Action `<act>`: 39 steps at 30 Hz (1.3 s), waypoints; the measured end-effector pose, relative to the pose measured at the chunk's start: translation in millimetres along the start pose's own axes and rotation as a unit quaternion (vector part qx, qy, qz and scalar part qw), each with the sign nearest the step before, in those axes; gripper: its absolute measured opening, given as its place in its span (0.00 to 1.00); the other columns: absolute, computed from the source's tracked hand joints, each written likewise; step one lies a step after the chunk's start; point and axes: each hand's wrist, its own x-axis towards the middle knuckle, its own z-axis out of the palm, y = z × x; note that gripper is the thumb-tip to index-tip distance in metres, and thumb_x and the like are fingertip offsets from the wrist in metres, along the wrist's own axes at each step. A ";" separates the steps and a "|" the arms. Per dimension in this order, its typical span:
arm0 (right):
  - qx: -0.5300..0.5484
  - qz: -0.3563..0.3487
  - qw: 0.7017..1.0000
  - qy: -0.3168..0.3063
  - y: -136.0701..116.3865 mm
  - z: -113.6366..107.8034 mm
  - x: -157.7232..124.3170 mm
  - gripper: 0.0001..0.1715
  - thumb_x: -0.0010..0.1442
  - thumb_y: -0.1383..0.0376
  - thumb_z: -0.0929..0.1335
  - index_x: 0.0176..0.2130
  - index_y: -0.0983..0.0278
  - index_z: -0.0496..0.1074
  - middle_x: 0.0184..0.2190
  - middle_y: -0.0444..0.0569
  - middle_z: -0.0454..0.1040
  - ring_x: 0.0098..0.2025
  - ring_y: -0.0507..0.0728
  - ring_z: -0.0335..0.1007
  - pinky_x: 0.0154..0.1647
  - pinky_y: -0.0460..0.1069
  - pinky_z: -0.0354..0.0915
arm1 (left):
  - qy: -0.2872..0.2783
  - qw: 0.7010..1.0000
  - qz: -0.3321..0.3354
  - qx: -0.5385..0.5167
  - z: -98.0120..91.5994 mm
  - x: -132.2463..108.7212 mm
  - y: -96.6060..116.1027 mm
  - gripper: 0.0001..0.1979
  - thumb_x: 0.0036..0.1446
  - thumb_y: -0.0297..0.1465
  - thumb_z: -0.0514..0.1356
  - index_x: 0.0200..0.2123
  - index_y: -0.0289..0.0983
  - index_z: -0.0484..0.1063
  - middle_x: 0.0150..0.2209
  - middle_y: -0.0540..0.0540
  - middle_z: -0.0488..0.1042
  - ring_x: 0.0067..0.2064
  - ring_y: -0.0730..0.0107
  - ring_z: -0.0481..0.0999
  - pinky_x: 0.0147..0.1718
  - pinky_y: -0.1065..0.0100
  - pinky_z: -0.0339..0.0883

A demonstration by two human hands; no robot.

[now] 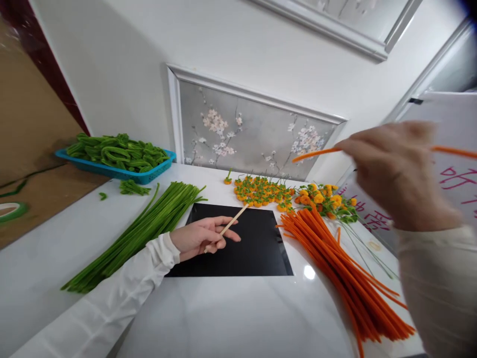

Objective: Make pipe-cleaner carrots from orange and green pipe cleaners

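Observation:
My left hand (201, 236) rests on a black mat (253, 248) and pinches a thin wooden stick (234, 219) that points up to the right. My right hand (395, 171) is raised close to the camera at the right, blurred, with its fingers closed on a single orange pipe cleaner (315, 154) held roughly level. A bundle of orange pipe cleaners (346, 273) lies on the white table (223, 318) right of the mat. A bundle of long green pipe cleaners (145, 228) lies left of it.
Small finished orange and yellow flowers with green bits (268, 191) lie behind the mat, against the wall panel. A blue basket (149, 176) of bent green pipe cleaners stands at the back left. A roll of green tape (13, 211) lies on the brown surface at far left.

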 end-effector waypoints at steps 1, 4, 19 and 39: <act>0.037 -0.012 0.999 0.011 -18.9 8.4 1.7 0.24 0.59 0.80 0.58 0.44 0.60 0.73 0.40 0.51 0.73 0.42 0.58 0.65 0.46 0.55 0.54 | 0.002 1.000 -0.007 0.023 -0.7 0.5 -0.5 0.24 0.48 0.29 0.65 0.50 0.34 0.66 0.38 0.40 0.75 0.22 0.82 0.62 0.15 0.78 0.45; 0.226 0.010 0.973 -0.050 -82.2 43.6 -4.6 0.26 0.61 0.80 0.59 0.49 0.57 0.72 0.37 0.47 0.74 0.36 0.54 0.68 0.37 0.50 0.58 | -0.008 0.994 -0.018 0.110 -5.3 1.5 -3.6 0.21 0.54 0.39 0.61 0.49 0.33 0.68 0.30 0.45 0.73 0.18 0.84 0.55 0.14 0.76 0.38; 0.593 0.072 0.786 -0.158 -145.3 118.3 -56.0 0.17 0.67 0.66 0.60 0.44 0.59 0.77 0.37 0.48 0.75 0.36 0.51 0.72 0.35 0.45 0.67 | -0.074 0.975 -0.039 0.205 3.8 -6.9 2.2 0.23 0.55 0.47 0.58 0.32 0.30 0.77 0.20 0.46 0.72 0.16 0.82 0.51 0.13 0.75 0.38; 0.488 0.019 0.867 -0.097 -162.6 119.5 -55.9 0.14 0.63 0.72 0.63 0.42 0.62 0.76 0.37 0.50 0.76 0.38 0.54 0.70 0.38 0.50 0.63 | -0.051 0.953 -0.026 0.298 14.1 -7.0 2.7 0.14 0.50 0.40 0.63 0.30 0.33 0.75 0.23 0.50 0.73 0.21 0.79 0.60 0.18 0.77 0.51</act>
